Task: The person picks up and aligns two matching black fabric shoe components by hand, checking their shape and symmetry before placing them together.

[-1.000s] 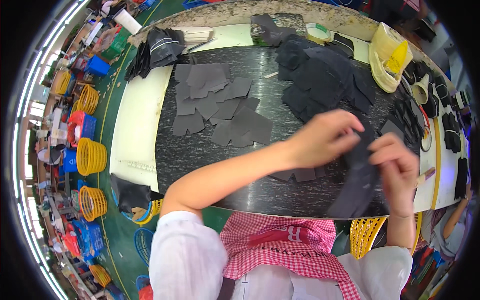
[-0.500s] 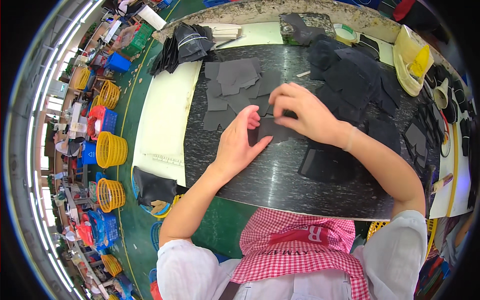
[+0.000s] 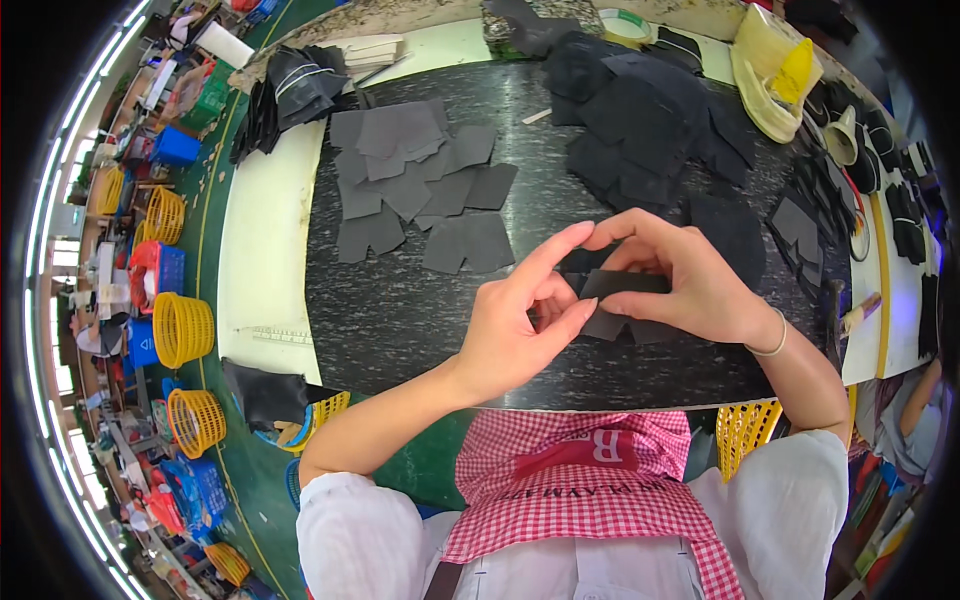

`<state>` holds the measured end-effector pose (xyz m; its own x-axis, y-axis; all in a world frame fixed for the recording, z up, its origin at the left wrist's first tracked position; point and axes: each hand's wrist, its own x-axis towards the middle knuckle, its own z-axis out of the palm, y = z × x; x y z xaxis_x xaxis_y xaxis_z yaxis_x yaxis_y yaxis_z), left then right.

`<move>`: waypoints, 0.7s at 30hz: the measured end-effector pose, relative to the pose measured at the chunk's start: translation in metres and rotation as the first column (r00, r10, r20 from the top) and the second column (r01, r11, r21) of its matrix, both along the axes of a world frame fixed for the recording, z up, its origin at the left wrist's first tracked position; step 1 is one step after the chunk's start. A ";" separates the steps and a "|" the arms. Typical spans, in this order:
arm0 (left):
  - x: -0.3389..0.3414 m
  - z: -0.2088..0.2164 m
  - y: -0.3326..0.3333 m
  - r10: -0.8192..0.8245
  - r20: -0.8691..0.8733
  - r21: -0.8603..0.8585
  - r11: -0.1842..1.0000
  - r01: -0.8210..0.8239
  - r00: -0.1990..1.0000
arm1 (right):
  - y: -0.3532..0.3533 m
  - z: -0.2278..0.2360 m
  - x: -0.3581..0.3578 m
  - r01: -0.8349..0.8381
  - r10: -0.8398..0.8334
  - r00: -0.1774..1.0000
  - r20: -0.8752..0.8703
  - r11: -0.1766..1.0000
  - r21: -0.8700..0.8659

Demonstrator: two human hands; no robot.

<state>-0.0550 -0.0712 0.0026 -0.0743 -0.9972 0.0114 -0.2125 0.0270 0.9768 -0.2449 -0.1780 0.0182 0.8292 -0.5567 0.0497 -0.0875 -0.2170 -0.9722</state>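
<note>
My right hand (image 3: 690, 285) has its thumb on top of a small dark cut piece (image 3: 612, 318) of flat sheet material, fingers curled behind it. My left hand (image 3: 520, 320) is curled at the piece's left edge, its thumb tip at the corner. Both index fingertips nearly meet above it. Part of the piece is hidden by my fingers. To the left, a notched grey piece (image 3: 470, 242) lies flat below a spread of overlapping grey pieces (image 3: 400, 150). Beyond my right hand is a heap of black pieces (image 3: 640, 125).
All this lies on a dark speckled board (image 3: 420, 330). A tied black bundle (image 3: 305, 85) is at the far left, a tape roll (image 3: 625, 27) at the back. A cream container (image 3: 765, 75) holds something yellow. More dark pieces (image 3: 800, 230) lie right. Yellow baskets (image 3: 183, 330) stand on the floor.
The view has shifted, so the board appears further left. A notched piece now lies below the grey spread. My hands have moved right and nearer me, and now hold a dark piece.
</note>
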 end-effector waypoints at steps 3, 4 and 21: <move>-0.008 -0.004 -0.005 0.005 0.078 -0.034 0.999 -0.002 0.997 | 0.000 0.009 -0.025 0.069 -0.048 0.951 -0.307 0.996 0.058; -0.010 -0.003 -0.004 -0.011 0.148 -0.064 0.998 0.021 0.989 | 0.003 0.004 -0.031 0.081 -0.059 0.950 -0.308 0.995 0.060; 0.019 -0.005 -0.016 0.062 0.612 -0.299 0.941 0.158 0.789 | 0.039 -0.049 -0.005 -0.144 -0.129 0.951 -0.280 0.617 -0.774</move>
